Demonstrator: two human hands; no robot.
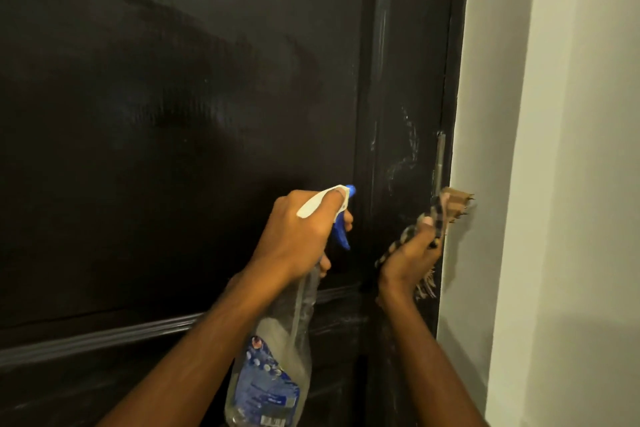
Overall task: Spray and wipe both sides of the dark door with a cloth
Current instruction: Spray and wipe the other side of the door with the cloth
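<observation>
The dark door [180, 121] fills most of the view, its glossy panel streaked with wipe marks. My left hand [298, 236] grips the neck of a clear spray bottle [273, 357] with a white and blue trigger head, nozzle pointing at the door's right stile. My right hand [410, 253] holds a patterned brown cloth [446, 208] bunched against the door's right edge, just below a metal hinge [440, 159]. Whitish smears show on the stile above the cloth.
A pale wall [554, 184] stands directly right of the door edge. A raised moulding rail [104, 336] crosses the door below my left forearm.
</observation>
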